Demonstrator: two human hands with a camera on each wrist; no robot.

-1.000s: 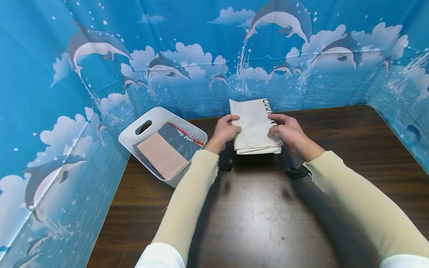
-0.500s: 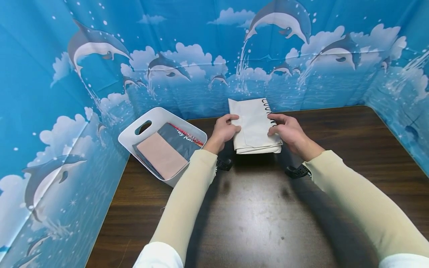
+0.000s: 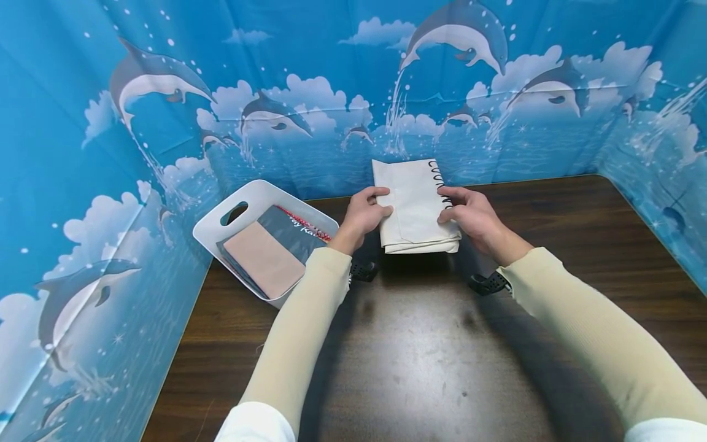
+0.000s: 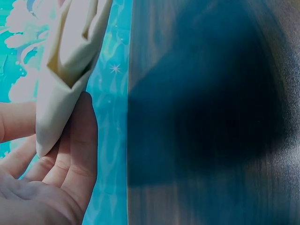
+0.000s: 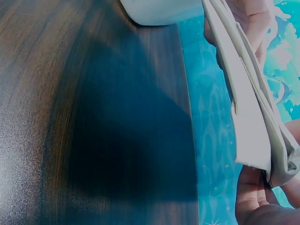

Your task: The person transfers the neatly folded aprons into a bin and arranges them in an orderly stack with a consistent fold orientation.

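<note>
A folded off-white cloth [image 3: 414,205] with black lettering along its right edge is held up above the far part of the table. My left hand [image 3: 363,216] pinches its left side, thumb on the near face. On the opposite edge, my right hand [image 3: 476,221] grips it between thumb and fingers, covering part of the lettering. The left wrist view shows the cloth [image 4: 63,101] end-on, with folded layers between thumb and fingers. Several stacked layers of the cloth [image 5: 251,108] show in the right wrist view, with both hands on it.
A white plastic bin [image 3: 259,191] with a handle hole stands left of my hands. Inside lie a flat beige folded item [image 3: 265,259] and a dark grey one with white lettering [image 3: 295,227]. A dolphin-print curtain [image 3: 326,110] borders the dark wooden table [image 3: 420,344].
Both hands keep their hold, and the cloth stays folded. Cloth and left hand have shifted very slightly left; the head view has also moved a little.
</note>
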